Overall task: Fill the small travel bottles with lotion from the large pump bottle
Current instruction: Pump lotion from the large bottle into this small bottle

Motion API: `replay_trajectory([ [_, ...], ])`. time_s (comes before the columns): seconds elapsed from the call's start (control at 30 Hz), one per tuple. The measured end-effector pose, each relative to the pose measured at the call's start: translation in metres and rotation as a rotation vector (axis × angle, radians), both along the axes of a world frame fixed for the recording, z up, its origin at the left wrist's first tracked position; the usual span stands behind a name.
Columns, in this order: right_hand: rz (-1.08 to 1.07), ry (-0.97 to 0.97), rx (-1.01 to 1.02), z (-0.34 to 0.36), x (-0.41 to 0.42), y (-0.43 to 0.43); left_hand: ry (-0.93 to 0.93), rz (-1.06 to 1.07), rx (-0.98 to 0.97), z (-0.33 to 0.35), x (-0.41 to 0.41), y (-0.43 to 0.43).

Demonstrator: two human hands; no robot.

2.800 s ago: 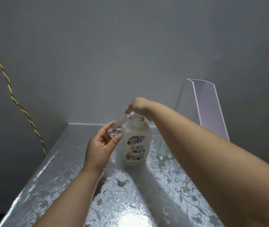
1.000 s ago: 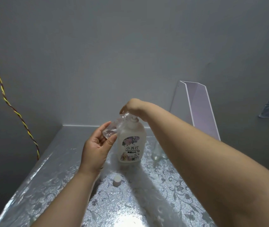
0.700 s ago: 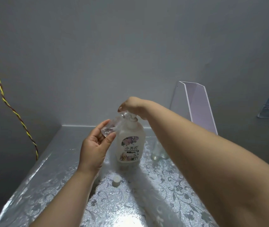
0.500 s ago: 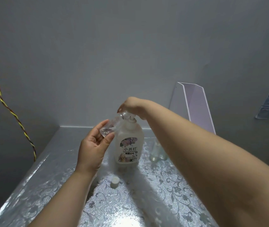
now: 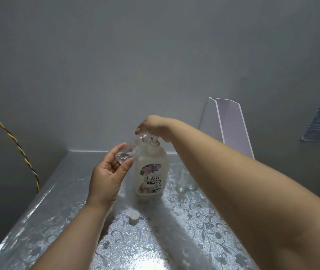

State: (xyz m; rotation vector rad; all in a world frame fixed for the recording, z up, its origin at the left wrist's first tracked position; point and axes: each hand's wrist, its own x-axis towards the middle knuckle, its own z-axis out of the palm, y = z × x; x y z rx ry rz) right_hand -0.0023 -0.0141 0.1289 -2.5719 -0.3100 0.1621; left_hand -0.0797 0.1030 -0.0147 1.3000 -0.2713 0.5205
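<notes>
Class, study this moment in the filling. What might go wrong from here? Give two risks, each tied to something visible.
1. The left hand holds the small travel bottle tilted at the spout of the pump bottle, under the right hand; if the mouth slips, lotion may land on the table.
2. The right forearm passes close by the spare bottles and might tip them.

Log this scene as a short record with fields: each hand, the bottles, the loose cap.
left hand: holds small clear travel bottle, tilted, mouth at the nozzle
right hand: atop pump bottle; finger pose hidden
pump bottle: upright on table
white cap: loose on table, nearer the camera
spare clear bottles: partly behind right forearm
</notes>
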Motion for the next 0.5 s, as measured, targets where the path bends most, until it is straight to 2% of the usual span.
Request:
replay_trajectory([
  [0.5,0.037,-0.012,-0.134,-0.011,0.007,0.001,0.041,-0.010,-0.036,-0.005,-0.004,-0.002],
])
